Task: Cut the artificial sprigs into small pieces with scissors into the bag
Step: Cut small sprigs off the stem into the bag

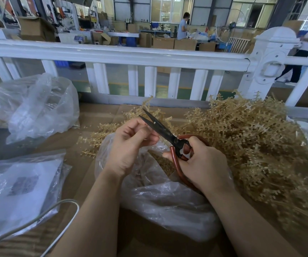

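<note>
My right hand [203, 164] grips the red handles of black-bladed scissors [160, 129], whose blades are slightly parted and point up-left. My left hand [129, 143] hovers beside the blades with fingers curled and thumb against the fingertips; whether it pinches a sprig piece is hidden. Both hands are over a clear plastic bag [160, 199] holding cut tan pieces [163, 162]. A large heap of tan artificial sprigs [257, 143] lies to the right, and more sprigs [97, 136] lie behind the bag.
Brown cardboard [97, 112] covers the table. Crumpled clear bags [38, 106] sit at the far left, a flat bagged packet [17, 186] and a grey cable [56, 208] at the near left. A white railing [131, 56] runs along the back; people work beyond it.
</note>
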Action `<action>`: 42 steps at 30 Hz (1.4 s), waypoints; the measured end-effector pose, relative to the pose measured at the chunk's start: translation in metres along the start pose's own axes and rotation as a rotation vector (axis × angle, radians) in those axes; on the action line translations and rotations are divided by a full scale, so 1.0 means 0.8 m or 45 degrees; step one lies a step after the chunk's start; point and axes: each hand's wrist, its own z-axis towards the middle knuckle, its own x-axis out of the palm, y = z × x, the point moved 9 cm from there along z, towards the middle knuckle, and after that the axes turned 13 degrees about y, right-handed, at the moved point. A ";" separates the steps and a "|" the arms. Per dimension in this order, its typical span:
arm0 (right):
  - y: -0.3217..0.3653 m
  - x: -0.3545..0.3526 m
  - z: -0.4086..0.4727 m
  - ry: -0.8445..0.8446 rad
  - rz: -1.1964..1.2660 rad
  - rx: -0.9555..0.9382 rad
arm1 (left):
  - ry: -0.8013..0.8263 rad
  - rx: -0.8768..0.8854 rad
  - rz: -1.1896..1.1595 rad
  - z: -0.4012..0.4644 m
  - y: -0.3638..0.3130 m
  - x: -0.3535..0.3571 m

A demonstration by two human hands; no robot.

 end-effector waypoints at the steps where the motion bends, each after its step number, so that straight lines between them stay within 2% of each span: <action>1: 0.000 -0.001 0.000 0.002 0.008 -0.002 | -0.008 0.003 0.004 0.000 0.000 0.000; 19: -0.003 -0.002 0.000 0.015 0.036 0.018 | -0.043 -0.009 0.018 0.001 0.000 -0.001; 23: -0.002 0.000 -0.001 -0.015 0.055 -0.017 | -0.134 -0.045 -0.016 0.001 0.004 -0.009; 32: -0.020 0.003 -0.004 -0.064 0.153 0.100 | -0.363 -0.139 -0.189 0.004 0.008 -0.022; 37: -0.019 -0.004 -0.007 -0.143 0.170 0.074 | -0.330 -0.227 -0.222 0.023 0.020 -0.001; 42: -0.021 -0.004 -0.006 -0.150 0.164 0.081 | -0.218 -0.413 -0.034 0.028 0.043 0.011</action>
